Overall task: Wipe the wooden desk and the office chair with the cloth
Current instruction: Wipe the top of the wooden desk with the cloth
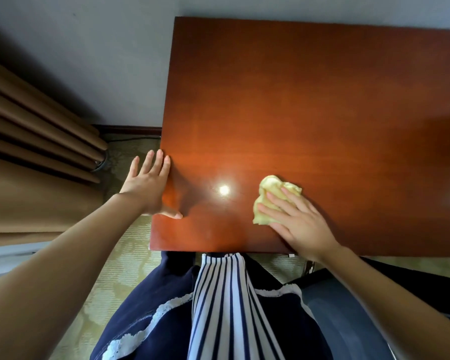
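Pressing down on one crumpled pale-yellow cloth (270, 188), the right hand (296, 219) lies with fingers straight and spread over the cloth's near half; the cloth sits on the near part of the one glossy reddish-brown wooden desk (309, 100), close to its front edge; its far lobe shows beyond the fingertips. The left hand (148, 188) is flat and wide, fingers straight along the desk's left edge; its thumb rests on the desk top; it holds nothing. Count: two hands, one cloth, one desk, one chair. One bright round light reflection (224, 189) lies on the desk surface between the two hands. The dark office chair (335, 302) shows in part at lower right, below the desk's front edge and beneath the right forearm. Left of the desk: one brown pleated curtain (37, 152); one grey wall (89, 61); one patterned pale-green carpet (125, 261). The person wears a navy garment with white lace trim and one navy-and-white striped panel (224, 307).
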Demonstrator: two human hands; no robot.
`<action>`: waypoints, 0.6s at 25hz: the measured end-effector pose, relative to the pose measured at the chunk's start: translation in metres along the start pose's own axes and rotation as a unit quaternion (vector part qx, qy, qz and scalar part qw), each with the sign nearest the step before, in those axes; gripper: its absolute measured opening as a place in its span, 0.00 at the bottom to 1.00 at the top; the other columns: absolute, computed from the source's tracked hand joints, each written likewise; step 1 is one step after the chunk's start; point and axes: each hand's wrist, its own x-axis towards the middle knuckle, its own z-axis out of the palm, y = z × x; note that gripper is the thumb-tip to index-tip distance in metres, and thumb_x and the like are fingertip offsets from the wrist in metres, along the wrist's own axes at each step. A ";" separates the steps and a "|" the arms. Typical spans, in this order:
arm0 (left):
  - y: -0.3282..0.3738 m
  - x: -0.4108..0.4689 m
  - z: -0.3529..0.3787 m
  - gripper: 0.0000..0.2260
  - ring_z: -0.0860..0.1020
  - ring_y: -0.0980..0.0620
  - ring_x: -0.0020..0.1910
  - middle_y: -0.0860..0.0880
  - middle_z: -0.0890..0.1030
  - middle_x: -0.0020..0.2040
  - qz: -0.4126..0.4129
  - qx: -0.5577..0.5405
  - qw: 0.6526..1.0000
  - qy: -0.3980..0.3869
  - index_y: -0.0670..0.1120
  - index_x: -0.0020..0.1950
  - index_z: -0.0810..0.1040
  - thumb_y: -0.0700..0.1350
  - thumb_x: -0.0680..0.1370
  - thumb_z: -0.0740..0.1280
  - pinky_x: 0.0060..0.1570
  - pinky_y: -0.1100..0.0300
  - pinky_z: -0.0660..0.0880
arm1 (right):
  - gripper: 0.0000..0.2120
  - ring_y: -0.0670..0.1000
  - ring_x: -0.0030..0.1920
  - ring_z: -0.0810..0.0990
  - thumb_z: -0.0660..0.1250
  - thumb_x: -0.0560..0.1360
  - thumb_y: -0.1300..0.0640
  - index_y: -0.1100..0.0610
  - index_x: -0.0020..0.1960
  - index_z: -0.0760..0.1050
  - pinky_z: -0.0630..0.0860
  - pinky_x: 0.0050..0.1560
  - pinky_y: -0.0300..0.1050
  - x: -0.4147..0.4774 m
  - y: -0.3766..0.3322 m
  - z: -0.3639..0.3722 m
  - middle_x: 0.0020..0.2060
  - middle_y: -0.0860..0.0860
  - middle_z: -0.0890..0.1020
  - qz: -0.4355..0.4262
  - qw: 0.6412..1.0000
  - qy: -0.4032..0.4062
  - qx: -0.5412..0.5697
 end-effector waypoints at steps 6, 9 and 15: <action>-0.003 -0.001 -0.010 0.63 0.34 0.45 0.75 0.45 0.34 0.76 0.007 -0.016 0.999 -0.028 0.44 0.76 0.33 0.73 0.60 0.69 0.71 0.45 0.36 | 0.23 0.48 0.76 0.44 0.45 0.78 0.40 0.34 0.73 0.49 0.53 0.73 0.52 0.033 0.073 -0.039 0.75 0.40 0.52 0.079 0.996 -0.020 -0.044; -0.011 0.000 -0.016 0.59 0.35 0.45 0.75 0.47 0.35 0.77 0.019 -0.015 0.999 -0.033 0.46 0.76 0.34 0.71 0.63 0.68 0.71 0.44 0.37 | 0.23 0.51 0.76 0.41 0.44 0.80 0.43 0.34 0.74 0.43 0.50 0.74 0.54 0.067 0.089 -0.056 0.76 0.40 0.47 0.105 0.993 -0.038 -0.048; -0.005 -0.017 -0.001 0.52 0.34 0.46 0.75 0.45 0.35 0.77 0.019 -0.042 0.998 0.043 0.44 0.77 0.36 0.69 0.70 0.64 0.72 0.45 0.39 | 0.22 0.60 0.75 0.36 0.42 0.82 0.46 0.34 0.74 0.41 0.43 0.73 0.62 0.138 0.036 -0.061 0.76 0.41 0.40 0.221 0.974 -0.049 0.028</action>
